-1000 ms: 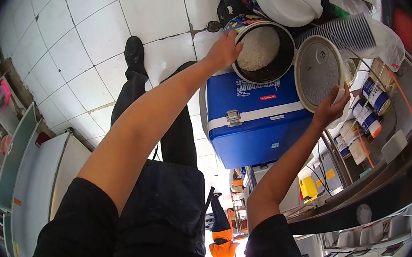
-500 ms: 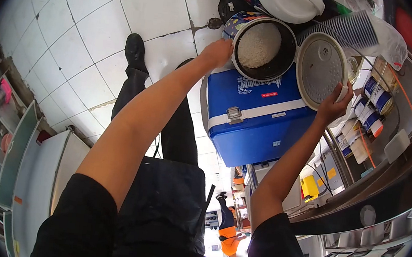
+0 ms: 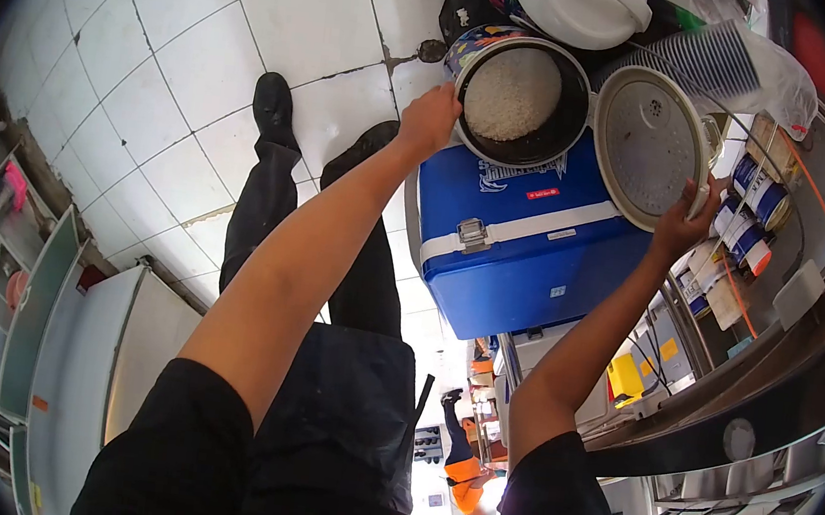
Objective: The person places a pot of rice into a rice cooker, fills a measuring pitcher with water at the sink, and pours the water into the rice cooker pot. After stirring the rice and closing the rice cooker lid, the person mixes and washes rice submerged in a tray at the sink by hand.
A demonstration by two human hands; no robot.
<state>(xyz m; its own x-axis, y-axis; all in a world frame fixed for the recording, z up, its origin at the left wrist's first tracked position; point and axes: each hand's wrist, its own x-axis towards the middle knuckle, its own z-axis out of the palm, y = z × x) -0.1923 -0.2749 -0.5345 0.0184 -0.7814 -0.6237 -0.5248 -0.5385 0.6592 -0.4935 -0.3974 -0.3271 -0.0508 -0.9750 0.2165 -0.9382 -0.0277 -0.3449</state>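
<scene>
A floral-patterned rice cooker [image 3: 475, 41] stands open at the far edge of a blue cooler box [image 3: 521, 279]. White rice [image 3: 512, 94] lies inside its dark pot. My left hand [image 3: 430, 119] is closed at the cooker's near left side; its fingertips are partly hidden there. The cooker's round grey lid [image 3: 650, 147] is swung out to the right, inner face showing. With curled fingers my right hand [image 3: 686, 218] grips the lid's lower right edge.
A white-lidded appliance [image 3: 579, 9] sits behind the cooker, beside a ribbed grey rack [image 3: 700, 61]. Labelled cans [image 3: 760, 188] stand on the right shelf. A person in orange [image 3: 466, 479] is in the distance. White floor tiles [image 3: 179, 82] lie at left.
My right hand and the lid have shifted slightly right and down. My left hand stays at the cooker's side, and the view has shifted a little.
</scene>
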